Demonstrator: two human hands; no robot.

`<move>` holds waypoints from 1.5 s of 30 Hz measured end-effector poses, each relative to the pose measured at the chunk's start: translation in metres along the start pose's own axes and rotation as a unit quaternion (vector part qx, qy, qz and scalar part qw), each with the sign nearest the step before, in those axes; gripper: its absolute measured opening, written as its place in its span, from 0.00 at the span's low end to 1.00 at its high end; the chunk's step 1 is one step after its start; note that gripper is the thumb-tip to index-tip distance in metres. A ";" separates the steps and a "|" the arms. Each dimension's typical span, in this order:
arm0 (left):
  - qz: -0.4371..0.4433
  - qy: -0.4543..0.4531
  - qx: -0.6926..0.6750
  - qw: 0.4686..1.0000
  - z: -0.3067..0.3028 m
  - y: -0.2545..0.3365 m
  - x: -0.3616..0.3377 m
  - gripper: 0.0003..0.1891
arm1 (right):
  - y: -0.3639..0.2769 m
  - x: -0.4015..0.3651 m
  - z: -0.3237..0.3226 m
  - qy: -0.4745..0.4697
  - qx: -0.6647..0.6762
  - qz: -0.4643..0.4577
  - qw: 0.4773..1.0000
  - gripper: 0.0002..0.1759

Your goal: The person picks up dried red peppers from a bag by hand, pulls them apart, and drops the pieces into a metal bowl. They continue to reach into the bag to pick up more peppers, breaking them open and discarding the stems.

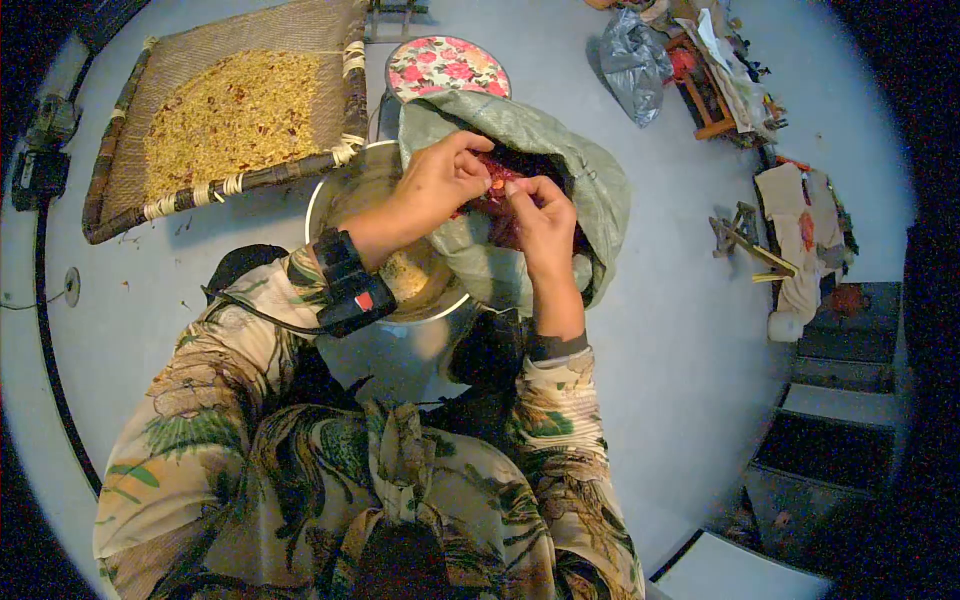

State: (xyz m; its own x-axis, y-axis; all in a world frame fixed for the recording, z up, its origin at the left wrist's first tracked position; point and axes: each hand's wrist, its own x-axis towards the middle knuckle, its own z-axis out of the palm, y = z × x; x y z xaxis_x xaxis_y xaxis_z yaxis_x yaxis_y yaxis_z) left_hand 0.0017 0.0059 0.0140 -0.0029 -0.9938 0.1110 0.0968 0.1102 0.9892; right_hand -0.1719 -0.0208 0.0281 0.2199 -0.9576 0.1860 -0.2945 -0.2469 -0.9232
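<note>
Above the mouth of a green woven sack (pixel 600 190), my two hands meet at a small dried red chili pepper (pixel 497 184). My left hand (pixel 437 183) pinches one side of it between thumb and fingertips. Thumb and forefinger of my right hand (pixel 543 215) close on the other side. An orange spot shows on the pepper between the fingertips. More dark red pods (pixel 505 232) lie inside the sack, partly hidden by my right hand. Under the sack and my left forearm is a wide metal basin (pixel 325 200) with some yellowish bits (pixel 405 277) at its bottom.
At upper left rests a wood-framed mesh tray (pixel 190 65) spread with yellow seeds and red flecks (pixel 235 125). A round floral-topped stool (pixel 450 68) stands behind the sack. A grey plastic bag (pixel 635 70) and a small wooden stand (pixel 745 245) are at right, near dark steps (pixel 830 430).
</note>
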 end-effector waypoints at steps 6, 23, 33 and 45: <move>0.020 -0.026 -0.115 0.993 0.002 -0.002 0.001 0.24 | -0.014 -0.001 -0.004 -0.034 0.178 0.087 0.980 0.07; 0.124 0.037 0.154 0.980 0.000 0.025 -0.012 0.27 | -0.015 0.000 0.014 0.032 0.158 0.039 0.986 0.07; 0.080 0.052 0.148 0.984 0.003 0.025 -0.012 0.29 | 0.001 -0.001 0.017 0.030 0.088 -0.017 0.996 0.06; 0.045 0.058 0.105 0.992 0.000 0.025 -0.010 0.31 | -0.014 -0.007 0.019 0.032 0.016 -0.035 0.999 0.05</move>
State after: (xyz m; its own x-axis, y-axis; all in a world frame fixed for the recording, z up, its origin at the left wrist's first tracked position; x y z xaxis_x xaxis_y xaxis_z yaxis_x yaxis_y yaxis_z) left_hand 0.0042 0.0191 0.0380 0.1126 -0.9734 0.1996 -0.1172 0.1865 0.9755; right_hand -0.1515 -0.0076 0.0330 0.1798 -0.9456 0.2710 -0.2509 -0.3105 -0.9169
